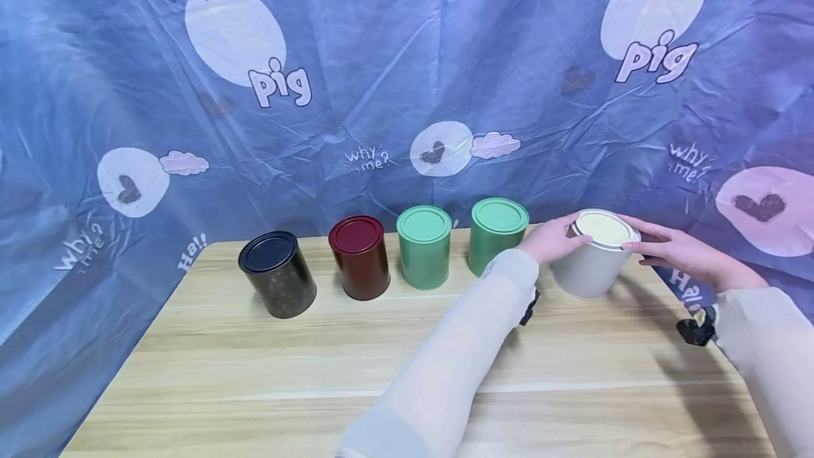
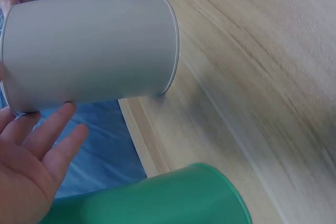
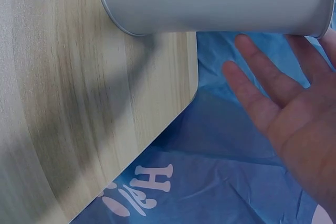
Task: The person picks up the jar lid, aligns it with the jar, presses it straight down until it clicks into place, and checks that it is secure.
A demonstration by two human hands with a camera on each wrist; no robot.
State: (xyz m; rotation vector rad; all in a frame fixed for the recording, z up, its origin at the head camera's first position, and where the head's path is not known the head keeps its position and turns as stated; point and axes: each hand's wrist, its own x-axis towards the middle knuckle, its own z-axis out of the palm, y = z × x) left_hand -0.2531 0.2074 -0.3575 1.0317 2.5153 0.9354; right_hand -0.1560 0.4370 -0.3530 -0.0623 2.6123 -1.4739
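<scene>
A white can (image 1: 586, 271) with a pale cream lid (image 1: 604, 229) is at the right end of a row of cans near the back of the table. My left hand (image 1: 552, 237) holds its upper left side, the thumb at the rim. From the right, my right hand (image 1: 689, 256) holds the same rim with thumb and fingers. In the left wrist view, fingertips (image 2: 65, 109) touch the can's wall. Some right fingers (image 3: 252, 95) spread below the can's side in the right wrist view. Beside my left wrist stands a green can (image 1: 492, 235), partly hidden by that arm.
Further left stand another green can (image 1: 425, 253), a dark red can (image 1: 361, 263) and a black can (image 1: 280, 281), all lidded. The wooden table (image 1: 267, 387) ends just behind them at a blue printed cloth (image 1: 356, 112). Its right edge lies close to my right hand.
</scene>
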